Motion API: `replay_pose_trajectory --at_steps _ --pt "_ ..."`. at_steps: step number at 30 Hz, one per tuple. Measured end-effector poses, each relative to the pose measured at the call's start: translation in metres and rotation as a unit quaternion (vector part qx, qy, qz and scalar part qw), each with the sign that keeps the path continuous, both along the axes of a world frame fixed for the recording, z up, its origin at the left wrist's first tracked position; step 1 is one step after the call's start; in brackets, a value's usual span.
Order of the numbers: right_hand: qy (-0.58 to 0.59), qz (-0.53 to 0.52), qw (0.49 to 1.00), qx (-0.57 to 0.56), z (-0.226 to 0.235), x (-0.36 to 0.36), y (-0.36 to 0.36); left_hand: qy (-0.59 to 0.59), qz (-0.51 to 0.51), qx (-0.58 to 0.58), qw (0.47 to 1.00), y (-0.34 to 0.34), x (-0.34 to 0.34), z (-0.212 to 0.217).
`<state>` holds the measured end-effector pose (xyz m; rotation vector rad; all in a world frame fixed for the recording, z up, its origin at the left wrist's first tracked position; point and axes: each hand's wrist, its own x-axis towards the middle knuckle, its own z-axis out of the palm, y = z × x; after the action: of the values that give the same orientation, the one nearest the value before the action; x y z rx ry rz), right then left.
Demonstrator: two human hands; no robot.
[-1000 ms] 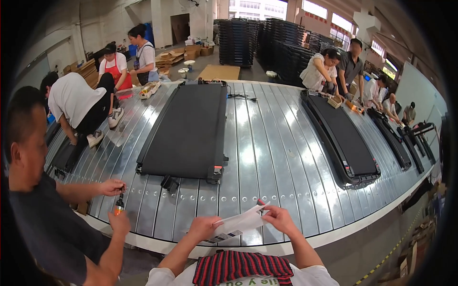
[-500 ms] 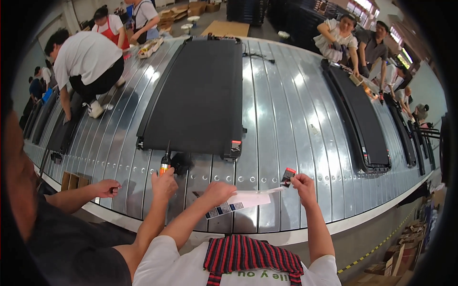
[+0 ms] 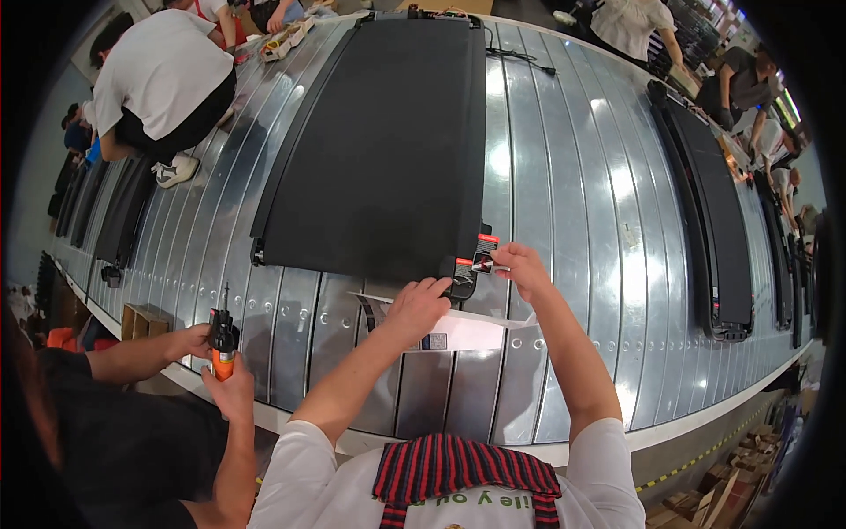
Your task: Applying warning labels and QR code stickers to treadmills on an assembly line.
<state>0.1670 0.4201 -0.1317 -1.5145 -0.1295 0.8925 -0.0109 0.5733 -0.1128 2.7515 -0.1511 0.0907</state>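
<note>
A long black treadmill deck (image 3: 379, 150) lies ahead of me, its near right corner carrying a red-and-black label (image 3: 463, 270). Just beside that corner, my right hand (image 3: 522, 269) pinches a similar red-topped black sticker (image 3: 486, 250). My left hand (image 3: 419, 309) is closed on a white sticker sheet (image 3: 471, 333) printed with dark squares, its fingers at the deck's near edge. The sheet hangs below that edge and stretches toward my right wrist. My left thumb is hidden.
At my left, a co-worker's hands hold an orange-and-black power screwdriver (image 3: 224, 344). Another person in a white shirt (image 3: 167, 75) crouches on the metal-slatted line. More black decks lie left and right (image 3: 709, 220). A black cord (image 3: 520, 58) rests beyond the deck's far right corner.
Both my hands have moved forward to the deck's near right corner, bringing the sticker and sheet along. The deck appears nearer. The co-worker's screwdriver has drawn back left, now in both their hands.
</note>
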Motion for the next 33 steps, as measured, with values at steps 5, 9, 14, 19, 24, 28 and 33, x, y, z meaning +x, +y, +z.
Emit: replay_pose_trajectory --at_steps 5,9,14,19,24,28,33 --pt "0.042 0.041 0.998 -0.032 -0.001 0.012 0.028 -0.03 -0.022 0.055 0.998 0.018 0.014 -0.004" --pt "0.053 0.031 0.996 -0.065 0.0 0.015 0.041 -0.014 -0.023 0.038 0.999 0.021 0.018 -0.008" --pt "0.058 0.029 0.994 -0.088 -0.005 0.021 0.045 -0.009 -0.034 0.016 0.999 0.021 0.022 -0.005" --pt "0.038 0.028 0.992 -0.114 -0.005 0.021 0.049 -0.002 -0.039 0.014 0.999 0.024 0.022 -0.004" --pt "0.025 0.033 0.992 -0.123 0.0 0.019 0.05 -0.003 -0.042 0.027 0.999 0.025 0.024 -0.002" --pt "0.007 0.033 0.991 -0.133 -0.002 0.019 0.05 -0.002 -0.046 0.014 0.999 0.026 0.026 0.0" --pt "-0.01 0.021 0.991 -0.133 -0.006 0.019 0.051 -0.011 -0.057 0.038 0.998 0.028 0.027 -0.001"
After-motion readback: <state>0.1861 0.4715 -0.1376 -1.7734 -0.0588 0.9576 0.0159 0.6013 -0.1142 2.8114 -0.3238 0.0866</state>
